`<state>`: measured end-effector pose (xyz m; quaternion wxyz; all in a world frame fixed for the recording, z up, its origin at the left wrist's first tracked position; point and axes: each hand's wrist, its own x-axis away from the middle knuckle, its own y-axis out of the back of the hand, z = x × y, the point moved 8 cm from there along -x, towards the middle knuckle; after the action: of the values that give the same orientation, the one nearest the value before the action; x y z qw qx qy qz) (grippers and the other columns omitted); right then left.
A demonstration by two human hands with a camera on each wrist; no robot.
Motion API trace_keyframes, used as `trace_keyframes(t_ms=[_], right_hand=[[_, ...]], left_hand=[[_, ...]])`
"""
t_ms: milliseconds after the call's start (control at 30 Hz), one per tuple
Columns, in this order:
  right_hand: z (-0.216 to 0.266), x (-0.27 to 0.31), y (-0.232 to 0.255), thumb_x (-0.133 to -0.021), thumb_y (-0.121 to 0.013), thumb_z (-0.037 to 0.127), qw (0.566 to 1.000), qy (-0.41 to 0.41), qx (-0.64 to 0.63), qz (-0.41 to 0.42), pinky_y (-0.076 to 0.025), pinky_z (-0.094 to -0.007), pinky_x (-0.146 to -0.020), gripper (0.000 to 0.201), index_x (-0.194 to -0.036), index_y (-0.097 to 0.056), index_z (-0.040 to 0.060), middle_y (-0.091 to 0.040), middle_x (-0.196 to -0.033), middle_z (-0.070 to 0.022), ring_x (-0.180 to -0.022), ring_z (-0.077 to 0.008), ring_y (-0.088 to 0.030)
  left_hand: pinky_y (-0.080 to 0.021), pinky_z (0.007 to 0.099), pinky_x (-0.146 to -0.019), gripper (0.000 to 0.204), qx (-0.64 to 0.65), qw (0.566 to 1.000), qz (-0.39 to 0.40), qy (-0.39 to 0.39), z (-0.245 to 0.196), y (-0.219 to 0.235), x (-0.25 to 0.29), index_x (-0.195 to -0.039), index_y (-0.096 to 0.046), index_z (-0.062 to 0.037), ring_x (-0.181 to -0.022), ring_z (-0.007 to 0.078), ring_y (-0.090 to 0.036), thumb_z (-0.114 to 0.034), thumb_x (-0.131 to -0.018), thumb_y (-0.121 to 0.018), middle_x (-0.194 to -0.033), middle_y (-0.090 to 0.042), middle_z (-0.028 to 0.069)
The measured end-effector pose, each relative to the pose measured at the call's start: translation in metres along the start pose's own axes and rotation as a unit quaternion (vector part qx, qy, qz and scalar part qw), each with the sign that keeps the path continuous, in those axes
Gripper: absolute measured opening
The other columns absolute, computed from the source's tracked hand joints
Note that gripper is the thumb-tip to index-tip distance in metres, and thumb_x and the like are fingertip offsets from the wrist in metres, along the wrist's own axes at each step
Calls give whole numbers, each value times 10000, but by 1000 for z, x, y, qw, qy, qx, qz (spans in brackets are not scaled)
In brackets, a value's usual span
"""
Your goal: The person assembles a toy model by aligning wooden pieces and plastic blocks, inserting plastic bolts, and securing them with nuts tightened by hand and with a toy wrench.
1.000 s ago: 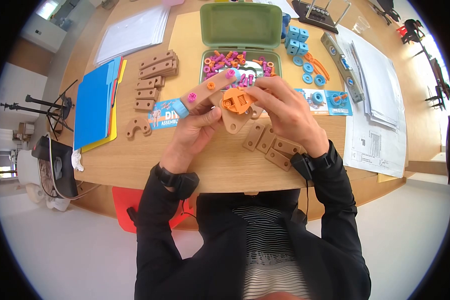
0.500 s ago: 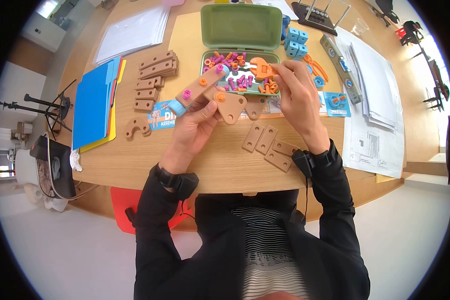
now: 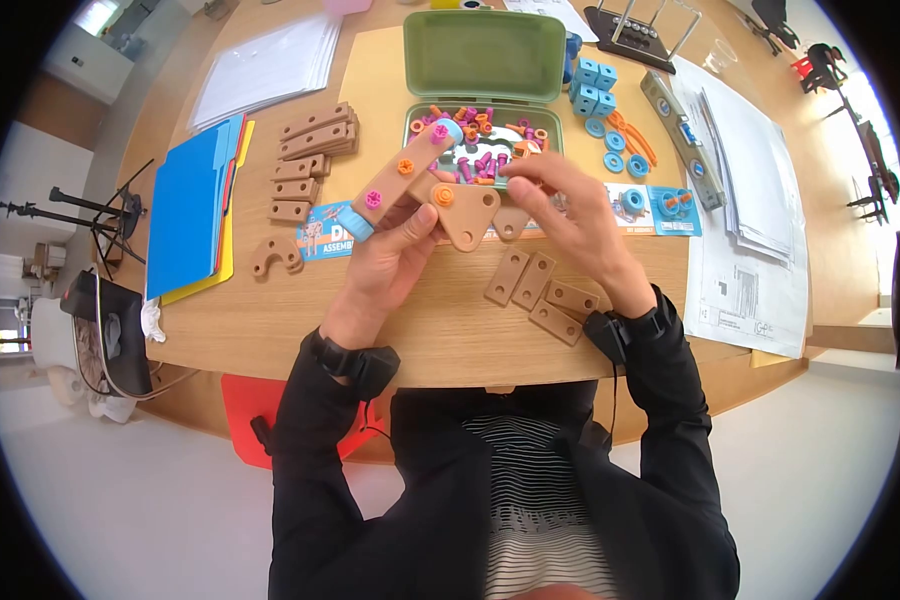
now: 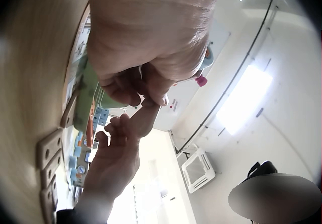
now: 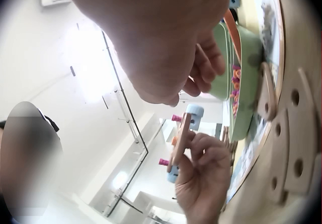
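My left hand (image 3: 382,262) holds an assembly of toy parts above the table. Its brown strip (image 3: 390,185) carries two pink bolts and an orange one, with a light-blue block (image 3: 354,221) at its lower end and another at the top. A brown triangular plate (image 3: 470,232) joins it at an orange bolt (image 3: 443,195). My right hand (image 3: 575,210) hovers at the right of the plate, fingers loosely bent and nothing seen between them. Behind it, the orange wrench (image 3: 525,148) shows partly at the green box (image 3: 545,112), which holds pink and orange bolts.
Brown strips (image 3: 560,315) lie near the front, others (image 3: 300,190) at the left. Another triangular plate (image 3: 511,222) rests behind the held one. Blue blocks (image 3: 592,85), blue rings (image 3: 615,150) and orange pliers (image 3: 637,140) sit right of the box, beside a spirit level (image 3: 685,130).
My right hand carried the orange wrench from the assembly to the box, let go of it there, and came back toward the plate. The left hand lowered the assembly slightly leftward and keeps holding it.
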<state>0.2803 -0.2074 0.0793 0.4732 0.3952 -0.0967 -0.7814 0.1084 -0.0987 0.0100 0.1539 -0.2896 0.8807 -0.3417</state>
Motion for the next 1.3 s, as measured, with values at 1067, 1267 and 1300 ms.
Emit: trace_keyframes(t_ms=[1067,1267,1300], right_hand=[[-26,27,-45,-1092,-665,244,873,-288,-386,73,-525,-225,-582,253,-1104,-685,-8,-726,-857,-41,-697,-66,-651],[-24,27,-47,-1095,-659,238,881,-285,-367,88,-522,-224,-582,250,-1093,-683,-11,-727,-857,-41,-693,-63,-643],[-24,27,-47,-1095,-660,236,882,-286,-365,90,-522,-224,-582,249,-1092,-684,-12,-726,-855,-41,-692,-62,-642]], left_hand=[[-490,360,-1059,588,-178,972,-96,-118,-23,1,1,-1475,-536,6,-1213,185,-586,-28,-942,-781,-1334,-620,78],[-481,336,-1085,556,-369,895,-124,-216,-47,0,5,-1467,-563,26,-1295,170,-569,23,-945,-754,-1402,-619,89],[-488,326,-1076,535,-386,888,-123,-217,-47,-1,6,-1452,-584,35,-1271,166,-590,29,-945,-756,-1386,-638,94]])
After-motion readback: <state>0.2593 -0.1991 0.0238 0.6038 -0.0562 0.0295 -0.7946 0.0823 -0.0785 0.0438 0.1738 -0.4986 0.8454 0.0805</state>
